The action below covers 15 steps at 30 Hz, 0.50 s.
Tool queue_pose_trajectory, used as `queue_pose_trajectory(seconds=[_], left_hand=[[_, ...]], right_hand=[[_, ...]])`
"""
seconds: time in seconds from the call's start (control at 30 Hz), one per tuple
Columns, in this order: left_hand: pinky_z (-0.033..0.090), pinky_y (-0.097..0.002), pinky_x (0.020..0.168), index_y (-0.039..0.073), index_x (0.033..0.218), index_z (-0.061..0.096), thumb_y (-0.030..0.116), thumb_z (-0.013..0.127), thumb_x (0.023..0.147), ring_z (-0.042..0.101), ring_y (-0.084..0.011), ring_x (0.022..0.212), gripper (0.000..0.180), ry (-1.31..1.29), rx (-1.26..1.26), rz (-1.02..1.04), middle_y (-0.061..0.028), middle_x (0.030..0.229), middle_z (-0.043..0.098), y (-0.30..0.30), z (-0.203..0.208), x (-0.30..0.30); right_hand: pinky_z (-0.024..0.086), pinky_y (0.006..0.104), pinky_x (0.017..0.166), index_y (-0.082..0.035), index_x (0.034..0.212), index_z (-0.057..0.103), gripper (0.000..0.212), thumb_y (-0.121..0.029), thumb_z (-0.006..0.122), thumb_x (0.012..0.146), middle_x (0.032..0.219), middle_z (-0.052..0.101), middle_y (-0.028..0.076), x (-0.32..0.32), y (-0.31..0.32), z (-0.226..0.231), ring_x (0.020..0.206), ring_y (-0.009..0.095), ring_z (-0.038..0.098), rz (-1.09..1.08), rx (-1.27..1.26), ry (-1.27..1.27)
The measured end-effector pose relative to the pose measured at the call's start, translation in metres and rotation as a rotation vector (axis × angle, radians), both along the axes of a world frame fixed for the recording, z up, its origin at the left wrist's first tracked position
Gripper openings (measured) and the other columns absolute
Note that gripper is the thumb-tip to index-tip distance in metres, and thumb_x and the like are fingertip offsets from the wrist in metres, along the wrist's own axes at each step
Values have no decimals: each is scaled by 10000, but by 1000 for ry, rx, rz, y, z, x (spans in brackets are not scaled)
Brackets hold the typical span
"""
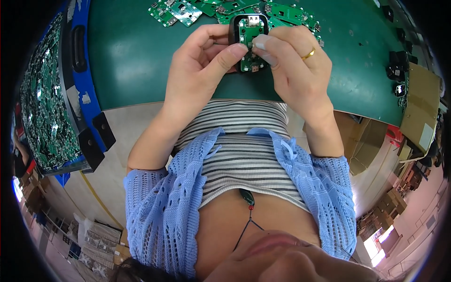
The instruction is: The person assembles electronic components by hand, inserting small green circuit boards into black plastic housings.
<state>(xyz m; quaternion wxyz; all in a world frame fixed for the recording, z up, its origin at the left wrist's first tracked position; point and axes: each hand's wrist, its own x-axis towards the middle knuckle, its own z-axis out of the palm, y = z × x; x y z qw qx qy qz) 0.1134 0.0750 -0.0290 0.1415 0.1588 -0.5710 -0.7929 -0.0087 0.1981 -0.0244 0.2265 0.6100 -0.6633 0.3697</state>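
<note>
Over the green table I hold a small black plastic housing [232, 34] with a green circuit board [250, 34] seated inside it. A silver metal port shows at the board's far end. My left hand [199, 66] grips the housing from the left, its thumb on the board's left edge and the fingers behind. My right hand [300, 66], with a ring on one finger, is closed, thumb and index finger pinched at the board's right middle. Whether a small part sits between those fingertips is hidden.
Several loose circuit boards [291, 16] lie at the table's far side. On the left stands a blue-framed tray [87, 70] packed with boards. Small black housings [398, 66] sit along the right, beside a cardboard box [419, 105]. The green table's [136, 70] near edge is close to my body.
</note>
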Motion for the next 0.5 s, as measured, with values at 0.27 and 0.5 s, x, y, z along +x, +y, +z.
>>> queue_pose_trajectory(seconds=[0.27, 0.5], left_hand=[[483, -207, 690, -12, 1117, 520, 75, 604, 856, 582, -80, 845, 287, 44, -53, 51, -53, 987, 605, 2, 3, -7], [471, -196, 709, -7, 1160, 486, 82, 533, 893, 569, -82, 847, 286, 37, -341, 47, -44, 967, 588, -9, 22, -23]], right_hand=[[425, 265, 495, -44, 819, 595, 247, -23, 621, 574, 764, 546, 34, 0, -3, 10, 623, 195, 517, -27, 68, 61], [435, 255, 559, -37, 965, 585, 251, -44, 641, 720, 858, 567, 62, -16, -11, 13, 721, 228, 534, 27, -46, -355]])
